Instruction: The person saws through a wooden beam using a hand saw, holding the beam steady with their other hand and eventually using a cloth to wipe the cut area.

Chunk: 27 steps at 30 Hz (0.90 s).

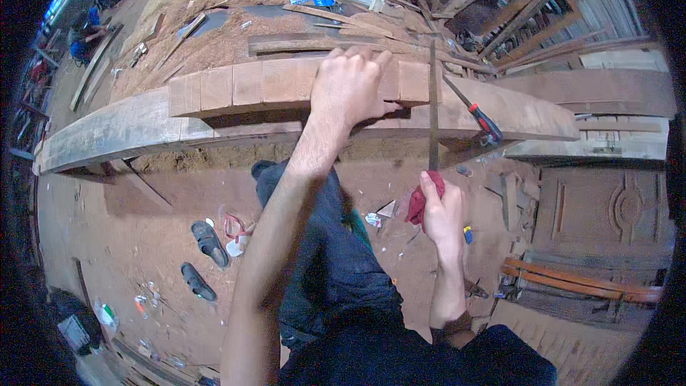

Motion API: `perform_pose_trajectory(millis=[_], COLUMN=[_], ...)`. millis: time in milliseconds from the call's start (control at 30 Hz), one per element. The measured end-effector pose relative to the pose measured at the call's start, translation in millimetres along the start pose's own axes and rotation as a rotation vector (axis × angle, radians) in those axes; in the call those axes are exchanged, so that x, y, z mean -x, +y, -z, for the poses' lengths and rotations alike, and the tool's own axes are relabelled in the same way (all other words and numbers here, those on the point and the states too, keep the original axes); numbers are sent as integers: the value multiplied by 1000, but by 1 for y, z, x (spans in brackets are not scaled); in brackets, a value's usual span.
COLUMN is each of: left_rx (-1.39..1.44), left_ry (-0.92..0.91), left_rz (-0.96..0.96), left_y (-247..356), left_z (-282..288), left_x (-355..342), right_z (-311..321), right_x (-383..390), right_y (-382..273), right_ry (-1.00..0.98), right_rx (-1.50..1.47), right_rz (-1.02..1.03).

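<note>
In the head view, I am pressing my left hand flat, fingers spread narrow, on the marked wooden block lying across the long plank bench in the upper middle of the frame. My right hand, right of centre, is gripping a red cloth wrapped round the lower end of a long handsaw blade, which is standing against the block's right end. A red-handled screwdriver is lying just beside it. Sandals are resting at lower left.
</note>
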State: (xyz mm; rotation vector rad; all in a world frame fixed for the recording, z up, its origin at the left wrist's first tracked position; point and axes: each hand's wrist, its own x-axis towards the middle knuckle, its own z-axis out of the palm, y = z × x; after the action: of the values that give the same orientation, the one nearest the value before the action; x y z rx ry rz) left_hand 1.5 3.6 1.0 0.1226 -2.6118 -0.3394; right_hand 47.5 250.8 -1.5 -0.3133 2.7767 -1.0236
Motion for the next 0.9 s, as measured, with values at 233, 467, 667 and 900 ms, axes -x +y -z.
perform_pose_trajectory(millis=[233,467,667,900], left_rx=[-23,-99,-73,-80], left_ry=[52,184,199,219], left_rz=[-27,-108,-118,-130], left_y=[3,10,13,13], left_z=[-5,-23,-20,-18], left_x=[9,33,40,40], right_z=[28,11,3,4], right_x=[-20,-75,-72,-68], right_y=[-30,-28,-24,-34], right_ry=[36,16,38,0], right_rx=[-518,-182,-156,-184], right_rz=[18,9,8,-49])
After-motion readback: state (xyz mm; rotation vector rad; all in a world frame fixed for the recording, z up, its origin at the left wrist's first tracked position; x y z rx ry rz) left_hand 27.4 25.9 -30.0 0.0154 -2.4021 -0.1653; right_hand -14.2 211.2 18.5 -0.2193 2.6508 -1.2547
